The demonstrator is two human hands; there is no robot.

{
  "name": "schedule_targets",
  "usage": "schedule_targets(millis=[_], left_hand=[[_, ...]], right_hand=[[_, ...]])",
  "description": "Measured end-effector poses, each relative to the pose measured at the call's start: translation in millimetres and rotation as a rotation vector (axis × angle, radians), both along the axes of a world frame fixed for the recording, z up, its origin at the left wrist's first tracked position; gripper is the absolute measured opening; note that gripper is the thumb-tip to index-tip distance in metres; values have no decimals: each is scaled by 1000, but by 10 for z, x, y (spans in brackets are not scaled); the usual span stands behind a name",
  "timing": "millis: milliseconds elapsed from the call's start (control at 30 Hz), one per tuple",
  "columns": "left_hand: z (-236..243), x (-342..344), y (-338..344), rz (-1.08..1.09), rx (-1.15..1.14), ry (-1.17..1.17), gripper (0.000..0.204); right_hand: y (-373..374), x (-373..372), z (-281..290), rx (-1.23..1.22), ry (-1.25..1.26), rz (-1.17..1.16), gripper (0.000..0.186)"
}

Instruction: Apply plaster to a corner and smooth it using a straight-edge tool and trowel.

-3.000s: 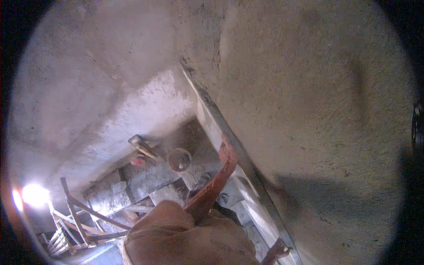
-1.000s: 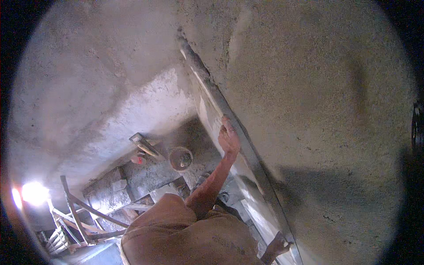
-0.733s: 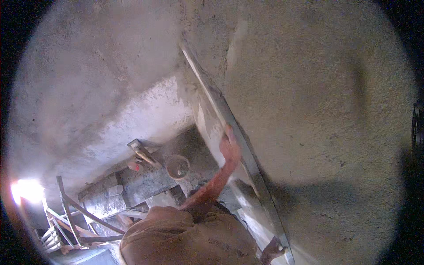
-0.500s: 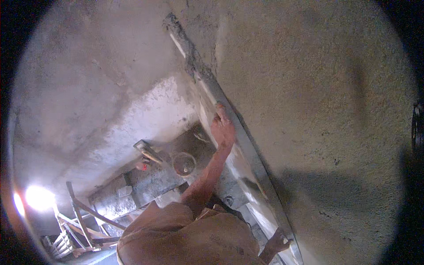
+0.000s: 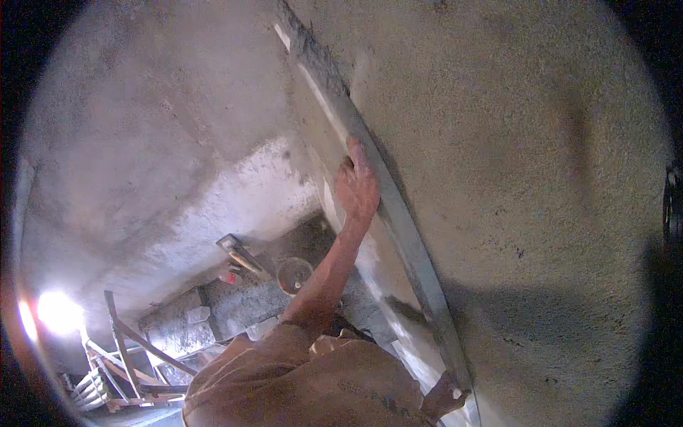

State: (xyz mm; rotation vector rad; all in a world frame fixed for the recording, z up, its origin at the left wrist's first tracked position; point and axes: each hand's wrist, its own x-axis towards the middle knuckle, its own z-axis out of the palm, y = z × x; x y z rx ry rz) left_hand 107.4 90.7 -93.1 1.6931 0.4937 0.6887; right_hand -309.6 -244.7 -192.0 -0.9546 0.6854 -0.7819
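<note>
A long, straight screed bar (image 5: pixel 411 245) runs diagonally along the rough plastered wall (image 5: pixel 541 185), and grey mortar clings along its upper part. My left hand (image 5: pixel 358 186) is closed around its middle, with the thumb pointing up along the bar. Lower down, near the bar's bottom end, my right hand (image 5: pixel 447 396) grips the same bar; its fingers are partly hidden. Part of the bar's top end lies at the upper rim of the view.
Below, to the left, are a float-like tool (image 5: pixel 242 255) and a round bucket (image 5: pixel 293 276). A bright lamp (image 5: pixel 60 313) shines at the far left above a wooden frame (image 5: pixel 131 352). A smoother, pale wall (image 5: pixel 142 142) adjoins on the left.
The screed bar has slid up along the wall, its top end now reaching the upper rim. My left hand has risen slightly with it; my right hand stays near its lower end.
</note>
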Motion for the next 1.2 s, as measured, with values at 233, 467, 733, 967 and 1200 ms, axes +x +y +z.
schedule_targets(millis=[233, 467, 733, 967, 1200], left_hand=[[-260, -751, -529, -36, 17, 1, 69], [-94, -837, -570, -62, -187, 183, 82], [1146, -83, 77, 76, 290, -110, 68], [235, -153, 11, 142, 790, -14, 44], [-761, -500, -215, 30, 149, 145, 63]], right_hand=[[-693, -557, -910, 587, -294, 53, 46], [-599, -513, -812, 484, -163, -8, 48], [229, 265, 342, 438, -292, 108, 49], [315, 277, 273, -156, 65, 70, 43], [-451, -274, -617, 298, 91, -20, 46]])
